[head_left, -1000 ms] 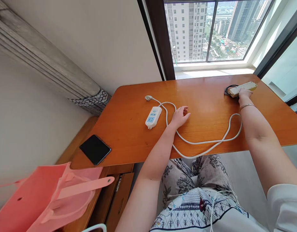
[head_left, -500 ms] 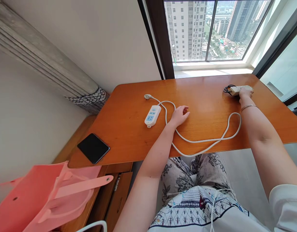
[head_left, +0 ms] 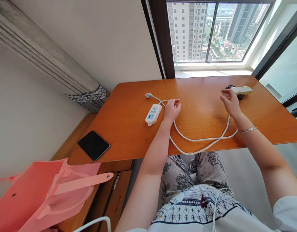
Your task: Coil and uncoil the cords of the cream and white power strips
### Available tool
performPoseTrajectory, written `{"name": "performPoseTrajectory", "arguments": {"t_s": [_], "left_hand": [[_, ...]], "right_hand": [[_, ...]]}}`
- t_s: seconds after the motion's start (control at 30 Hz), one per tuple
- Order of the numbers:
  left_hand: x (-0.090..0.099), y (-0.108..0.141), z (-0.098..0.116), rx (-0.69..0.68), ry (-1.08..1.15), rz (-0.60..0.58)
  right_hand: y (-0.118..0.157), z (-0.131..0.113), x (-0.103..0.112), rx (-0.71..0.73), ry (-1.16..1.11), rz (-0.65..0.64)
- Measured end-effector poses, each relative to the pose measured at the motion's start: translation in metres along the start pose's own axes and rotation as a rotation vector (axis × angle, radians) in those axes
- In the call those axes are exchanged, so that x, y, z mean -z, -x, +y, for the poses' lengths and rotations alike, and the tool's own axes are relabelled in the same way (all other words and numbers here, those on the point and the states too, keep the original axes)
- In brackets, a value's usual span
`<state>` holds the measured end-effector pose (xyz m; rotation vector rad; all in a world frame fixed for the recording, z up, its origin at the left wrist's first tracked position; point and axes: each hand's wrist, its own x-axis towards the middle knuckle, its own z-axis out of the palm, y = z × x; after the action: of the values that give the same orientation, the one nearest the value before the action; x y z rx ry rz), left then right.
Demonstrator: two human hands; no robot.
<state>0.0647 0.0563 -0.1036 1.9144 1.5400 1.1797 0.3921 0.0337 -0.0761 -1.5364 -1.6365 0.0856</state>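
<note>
A white power strip [head_left: 153, 114] with blue socket faces lies on the wooden table. Its white cord [head_left: 201, 140] loops across the tabletop, and the plug [head_left: 148, 95] rests just beyond the strip. My left hand [head_left: 172, 109] is over the cord beside this strip, its fingers loosely bent and apart, with nothing visible in them. At the far right lies an off-white block [head_left: 244, 90], seemingly another power strip, with a black plug [head_left: 240, 96] and black cable by it. Close to that block, my right hand [head_left: 231, 103] is raised, open and holding nothing.
A black phone or tablet [head_left: 93, 145] lies at the table's [head_left: 129, 135] left end. Below it is an open pink bag [head_left: 47, 190] beside a wooden cabinet [head_left: 118, 193]. A window [head_left: 218, 32] stands behind the table, and a tied curtain [head_left: 88, 96] hangs at the left.
My right hand has let go of the off-white block and moved left, toward me. My left hand has shifted left and slightly farther away, closer to the white power strip.
</note>
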Motion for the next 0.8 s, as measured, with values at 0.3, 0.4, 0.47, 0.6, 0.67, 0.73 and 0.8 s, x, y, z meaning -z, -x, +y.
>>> {"name": "performPoseTrajectory", "arguments": {"t_s": [0.3, 0.4, 0.47, 0.6, 0.67, 0.73, 0.8], "left_hand": [[0.018, -0.010, -0.025, 0.090, -0.047, 0.299], [0.017, -0.010, -0.024, 0.106, -0.050, 0.298], [0.017, -0.007, -0.021, 0.122, -0.066, 0.296], [0.027, 0.004, -0.017, 0.148, -0.208, 0.252], [0.036, 0.011, -0.018, 0.165, -0.311, 0.230], [0.046, 0.018, -0.021, 0.194, -0.410, 0.213], [0.056, 0.022, -0.027, 0.248, -0.477, 0.167]], "right_hand": [[0.152, -0.110, -0.019, 0.428, 0.142, -0.689], [0.163, -0.113, -0.020, 0.422, 0.206, -0.664], [0.163, -0.113, -0.018, 0.400, 0.253, -0.665], [0.159, -0.104, -0.003, 0.341, 0.324, -0.595], [0.153, -0.094, 0.011, 0.304, 0.308, -0.491], [0.144, -0.079, 0.029, 0.249, 0.279, -0.360], [0.133, -0.063, 0.047, 0.182, 0.287, -0.227]]}}
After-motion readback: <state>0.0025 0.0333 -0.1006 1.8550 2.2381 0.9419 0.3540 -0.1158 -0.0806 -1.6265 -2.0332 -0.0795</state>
